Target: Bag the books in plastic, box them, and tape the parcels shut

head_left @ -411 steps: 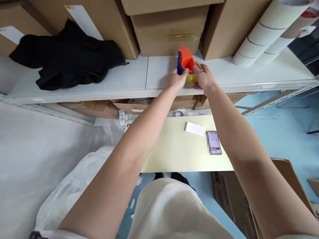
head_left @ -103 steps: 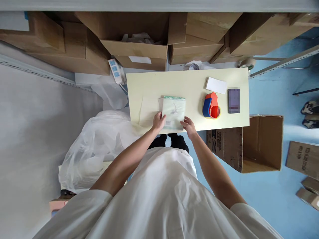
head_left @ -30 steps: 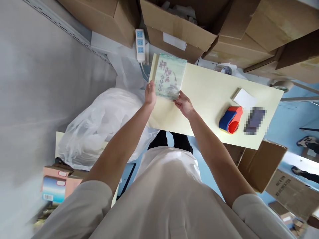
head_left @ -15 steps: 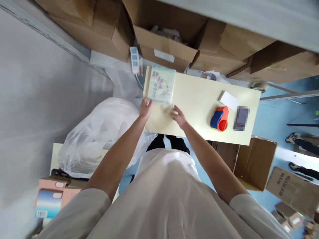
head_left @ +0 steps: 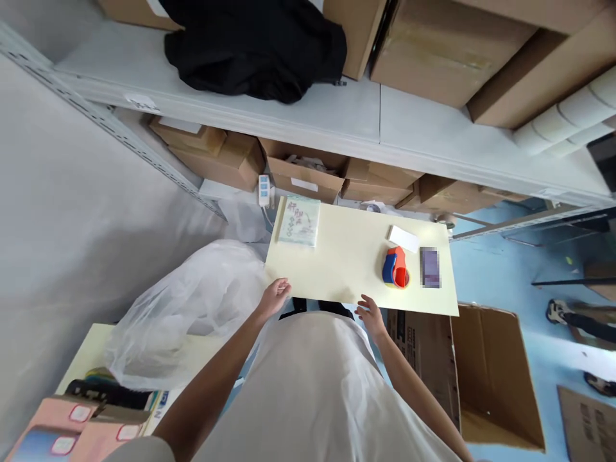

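"Zero grip, u seeing that too?"

"Affirm. I'm watching L hand (head_left: 275, 296) & R hand (head_left: 369, 313) hanging loose, both empty, nr bench's (head_left: 341, 256) near edge."

"Where's the book (head_left: 299, 221) sitting?"

"It's lying flat, far L corner; tape disp. (head_left: 393, 266) is standing well to its R."

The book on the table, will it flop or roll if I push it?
The book probably won't roll: it lies flat and has straight sides. It may slide across the table, since nothing sits on it. Its edge seems to show some thickness, so it might bend only a little.
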`<state>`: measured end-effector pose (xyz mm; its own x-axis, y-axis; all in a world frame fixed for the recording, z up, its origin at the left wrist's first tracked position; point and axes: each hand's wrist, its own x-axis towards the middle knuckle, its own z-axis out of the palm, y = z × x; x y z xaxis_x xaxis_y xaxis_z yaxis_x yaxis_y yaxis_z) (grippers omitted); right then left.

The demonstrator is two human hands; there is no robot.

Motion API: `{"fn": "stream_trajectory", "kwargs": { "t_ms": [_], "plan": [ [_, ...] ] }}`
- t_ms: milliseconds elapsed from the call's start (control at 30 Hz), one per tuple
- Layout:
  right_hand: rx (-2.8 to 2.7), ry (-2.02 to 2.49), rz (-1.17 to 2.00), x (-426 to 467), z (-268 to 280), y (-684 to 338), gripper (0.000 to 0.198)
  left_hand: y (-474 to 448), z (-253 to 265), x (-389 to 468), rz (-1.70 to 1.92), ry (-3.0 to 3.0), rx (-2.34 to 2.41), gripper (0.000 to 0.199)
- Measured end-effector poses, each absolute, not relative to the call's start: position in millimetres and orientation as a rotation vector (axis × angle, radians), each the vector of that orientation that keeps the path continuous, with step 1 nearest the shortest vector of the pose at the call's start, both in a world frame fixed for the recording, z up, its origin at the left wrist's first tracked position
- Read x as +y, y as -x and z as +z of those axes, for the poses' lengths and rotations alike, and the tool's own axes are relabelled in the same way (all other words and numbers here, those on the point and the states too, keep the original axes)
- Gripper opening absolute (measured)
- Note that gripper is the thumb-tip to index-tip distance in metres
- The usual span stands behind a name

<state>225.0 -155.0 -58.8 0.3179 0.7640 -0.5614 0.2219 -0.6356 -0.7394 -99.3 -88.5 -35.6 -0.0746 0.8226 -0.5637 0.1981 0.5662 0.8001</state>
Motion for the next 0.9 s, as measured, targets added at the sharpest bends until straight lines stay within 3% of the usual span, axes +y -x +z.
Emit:
{"fn": "stream_trajectory", "kwargs": {
  "t_ms": [367,667,900],
  "plan": [
    [-2.013,1.549,1.428,-86,-51,-222,0.043,54,1,-125,0.817,-0.924,1.796,0.036],
    [-2.604,1.081,1.644,-24,-68,-169,0.038,34,25,-282,0.793,-0.733,2.241,0.039],
    [-2.683,0.558,1.742,-66,-42,-42,0.038,42,44,-381,0.891,-0.331,2.552,0.043]
  ]
}}
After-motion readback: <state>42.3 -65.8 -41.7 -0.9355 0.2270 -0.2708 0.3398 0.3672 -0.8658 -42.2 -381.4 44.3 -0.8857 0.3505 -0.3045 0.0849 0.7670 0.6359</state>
